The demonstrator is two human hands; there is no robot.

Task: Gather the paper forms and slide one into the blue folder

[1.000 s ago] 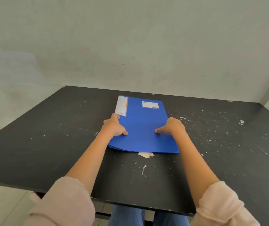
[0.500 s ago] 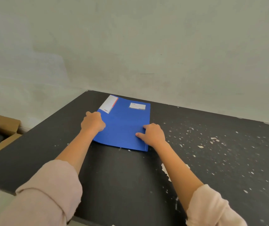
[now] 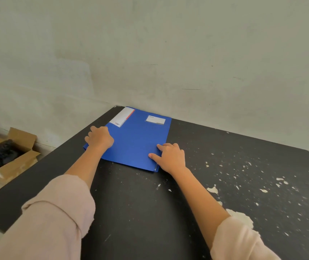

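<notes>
Your blue folder (image 3: 136, 139) lies flat and closed on the black surface (image 3: 150, 212), up toward 12 o'clock, its far end near the wall. A white spine label (image 3: 122, 117) with a red stripe sits at its 11 o'clock corner, a small white card (image 3: 155, 120) toward 1 o'clock. Pale sheet edges peek out along its 5 o'clock corner.

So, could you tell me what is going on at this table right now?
A person in pink sleeves has both hands on a closed blue folder lying flat on a black table, near its far left corner. The left hand rests curled on the folder's left edge; the right hand lies at its right edge, fingers spread on the cover. No loose paper forms are in view. An open cardboard box sits on the floor to the left.
</notes>
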